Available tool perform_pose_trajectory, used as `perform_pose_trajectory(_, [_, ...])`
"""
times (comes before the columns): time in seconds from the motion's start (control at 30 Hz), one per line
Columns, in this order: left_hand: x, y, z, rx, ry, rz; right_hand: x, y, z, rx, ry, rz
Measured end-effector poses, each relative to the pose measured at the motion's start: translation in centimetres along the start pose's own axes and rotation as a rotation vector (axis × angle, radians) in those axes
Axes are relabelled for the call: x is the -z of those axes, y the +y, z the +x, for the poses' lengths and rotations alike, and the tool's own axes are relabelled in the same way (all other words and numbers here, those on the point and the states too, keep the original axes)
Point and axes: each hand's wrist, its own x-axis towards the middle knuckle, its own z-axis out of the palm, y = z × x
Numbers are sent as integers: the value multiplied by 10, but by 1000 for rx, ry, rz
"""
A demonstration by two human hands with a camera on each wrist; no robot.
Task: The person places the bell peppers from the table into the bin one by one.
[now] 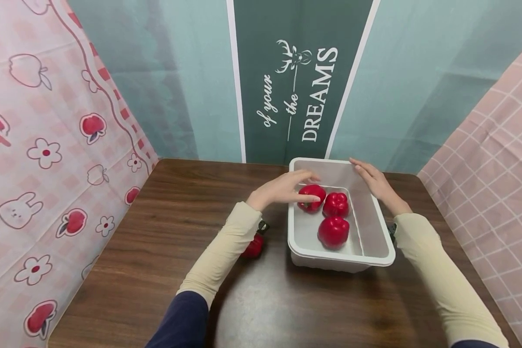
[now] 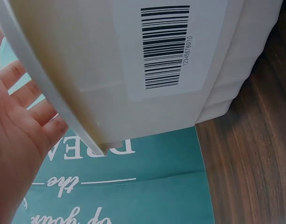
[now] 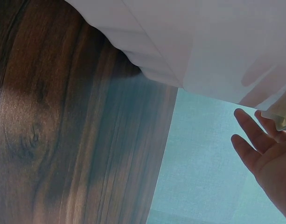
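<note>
A white plastic bin [image 1: 302, 241] stands on the table with three red bell peppers inside: one at the left [image 1: 306, 192], another beside it [image 1: 337, 205] and a third nearer the front [image 1: 333, 232]. Over the bin's left rim reaches my left hand [image 1: 282, 188], its fingers loosely bent and its thumb across the left pepper; whether it touches the pepper I cannot tell. My right hand [image 1: 376, 182] lies along the far right rim, fingers extended. Another red pepper [image 1: 254, 247] sits on the table, partly hidden by my left forearm.
The brown wooden table [image 1: 174, 217] carries everything. Behind it hangs a teal and green curtain [image 1: 200, 96] with printed words. Patterned cloths border the left and right sides. A barcode label [image 2: 166, 46] is stuck on the bin's left outer wall.
</note>
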Motion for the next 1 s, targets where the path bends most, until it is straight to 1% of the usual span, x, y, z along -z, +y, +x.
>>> perform_pose_trajectory(0.33, [-1,-1,-6,-23,16,19,-4,4,-4,-3,-11,6])
perform_pose_trajectory(0.57, [-1,-2,-7,-14,16,21,-5,6,-3,-8,-15,9])
perform_pose_trajectory(0.73, [1,1,-9,-14,15,13,-3,5,-3,-9,-10,3])
perform_pose_trajectory(1.0, [5,3,-10,3,23,63,-2,1,-2,-6,-2,7])
